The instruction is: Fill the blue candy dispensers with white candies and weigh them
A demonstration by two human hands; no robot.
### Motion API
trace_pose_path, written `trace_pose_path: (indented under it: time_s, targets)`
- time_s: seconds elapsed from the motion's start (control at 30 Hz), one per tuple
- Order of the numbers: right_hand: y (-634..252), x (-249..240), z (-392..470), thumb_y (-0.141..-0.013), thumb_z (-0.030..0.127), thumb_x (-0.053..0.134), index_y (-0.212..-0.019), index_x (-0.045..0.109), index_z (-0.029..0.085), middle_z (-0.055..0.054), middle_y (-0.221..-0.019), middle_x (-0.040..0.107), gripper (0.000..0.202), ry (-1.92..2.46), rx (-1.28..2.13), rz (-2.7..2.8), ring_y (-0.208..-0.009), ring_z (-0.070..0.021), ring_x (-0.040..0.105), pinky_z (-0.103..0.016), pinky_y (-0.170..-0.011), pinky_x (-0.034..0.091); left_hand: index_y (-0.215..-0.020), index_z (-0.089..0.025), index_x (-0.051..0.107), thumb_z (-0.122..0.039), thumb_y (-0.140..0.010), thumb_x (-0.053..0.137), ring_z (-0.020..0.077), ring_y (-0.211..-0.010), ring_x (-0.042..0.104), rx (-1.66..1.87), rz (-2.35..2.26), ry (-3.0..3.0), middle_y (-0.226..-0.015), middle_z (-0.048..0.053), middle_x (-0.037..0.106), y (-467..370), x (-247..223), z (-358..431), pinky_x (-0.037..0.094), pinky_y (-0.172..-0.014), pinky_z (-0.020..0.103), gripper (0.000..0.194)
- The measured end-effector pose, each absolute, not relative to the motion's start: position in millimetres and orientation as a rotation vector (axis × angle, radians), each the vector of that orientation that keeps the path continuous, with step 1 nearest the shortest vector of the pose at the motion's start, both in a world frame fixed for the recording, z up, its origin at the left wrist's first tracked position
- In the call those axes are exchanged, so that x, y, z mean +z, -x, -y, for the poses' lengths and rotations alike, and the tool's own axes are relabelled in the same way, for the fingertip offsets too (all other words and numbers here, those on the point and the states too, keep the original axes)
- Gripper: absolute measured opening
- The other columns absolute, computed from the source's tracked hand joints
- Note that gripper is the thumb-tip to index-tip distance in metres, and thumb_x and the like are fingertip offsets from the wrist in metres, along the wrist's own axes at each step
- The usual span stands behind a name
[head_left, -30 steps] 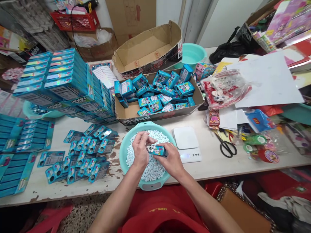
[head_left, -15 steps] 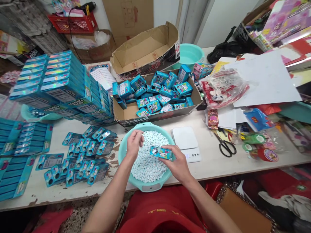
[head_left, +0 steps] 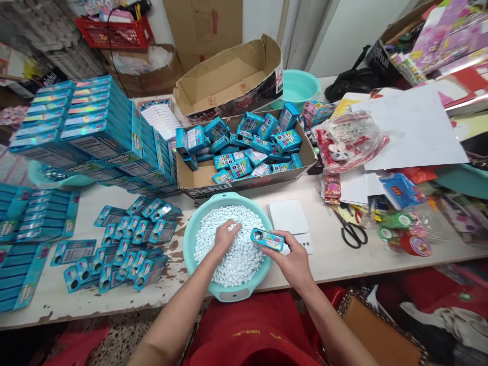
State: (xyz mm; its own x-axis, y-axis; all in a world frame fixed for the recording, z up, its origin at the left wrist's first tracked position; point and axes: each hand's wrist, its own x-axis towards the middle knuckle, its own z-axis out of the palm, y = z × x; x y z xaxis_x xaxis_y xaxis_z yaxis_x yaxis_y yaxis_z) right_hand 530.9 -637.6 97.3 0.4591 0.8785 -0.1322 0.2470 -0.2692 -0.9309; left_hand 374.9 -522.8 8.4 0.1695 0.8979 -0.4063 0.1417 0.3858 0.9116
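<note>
Dozens of blue boxes form a stack [head_left: 99, 132] at 10 o'clock from the basin [head_left: 189, 240]; at 12, the carton's [head_left: 244, 185] printing ends "shui". Pale pellets [head_left: 244, 262] fill the basin. The left hand [head_left: 225, 236], raised before, now dips into them, fingers bent; whether they pinch any, I cannot tell. The right hand [head_left: 295, 259] pinches a small box [head_left: 267, 240], lettered "CARAMELO", shifted over the 3 o'clock rim.

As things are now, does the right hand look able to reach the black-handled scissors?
Probably yes: the scissors lie to the right of the right hand, with nothing seen standing between. But it holds a blue box, which may hinder gripping.
</note>
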Motion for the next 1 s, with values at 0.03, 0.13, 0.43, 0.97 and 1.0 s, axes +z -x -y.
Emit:
trace_pose_path:
  time_s: [0.03,0.13,0.43,0.97,1.0]
  targets:
    - [-530,97,636,-0.066,0.032,0.074,-0.095,0.063,0.022,-0.003,-0.092,0.067,0.032,1.782,0.832,0.983,-0.086,-0.0222,0.062,-0.037,-0.080,0.048,-0.057,-0.019,0.056,-0.035,-0.061,0.074,0.0147,-0.066,0.051,0.743,-1.296,-0.954,-0.062,-0.001,0.053,-372,14,523,0.040,-0.063,0.022,0.024]
    - [-526,94,632,-0.068,0.030,0.073,-0.095,0.062,0.023,-0.003,-0.094,0.066,0.030,1.790,0.795,1.097,-0.089,-0.0230,0.062,-0.037,-0.081,0.048,-0.066,-0.018,0.055,-0.041,-0.067,0.067,0.0093,-0.049,0.046,0.778,-1.203,-0.676,-0.059,-0.003,0.052,-367,40,526,0.034,-0.047,0.019,0.026]
    - [-495,94,616,-0.070,0.017,0.071,-0.097,0.060,0.022,-0.004,-0.091,0.065,0.030,1.713,0.687,1.498,-0.088,-0.0235,0.058,-0.036,-0.075,0.047,-0.070,-0.016,0.052,-0.033,-0.072,0.063,0.0098,-0.055,0.056,1.125,-0.921,-0.537,-0.069,-0.001,0.057,-376,104,535,0.044,-0.051,0.021,0.020]
    - [-487,93,614,-0.071,0.019,0.070,-0.097,0.060,0.022,-0.004,-0.094,0.064,0.028,1.618,0.816,1.339,-0.090,-0.0224,0.059,-0.034,-0.079,0.046,-0.068,-0.017,0.052,-0.032,-0.074,0.063,0.0085,-0.051,0.051,1.217,-1.092,-0.680,-0.060,-0.003,0.053,-382,125,535,0.041,-0.051,0.021,0.020]
    - [-487,91,614,-0.070,0.019,0.070,-0.096,0.060,0.022,-0.004,-0.093,0.064,0.028,1.619,0.830,1.326,-0.090,-0.0222,0.059,-0.034,-0.079,0.046,-0.067,-0.016,0.052,-0.032,-0.075,0.062,0.0085,-0.052,0.051,1.226,-1.092,-0.690,-0.059,-0.003,0.053,-384,124,535,0.041,-0.051,0.021,0.020]
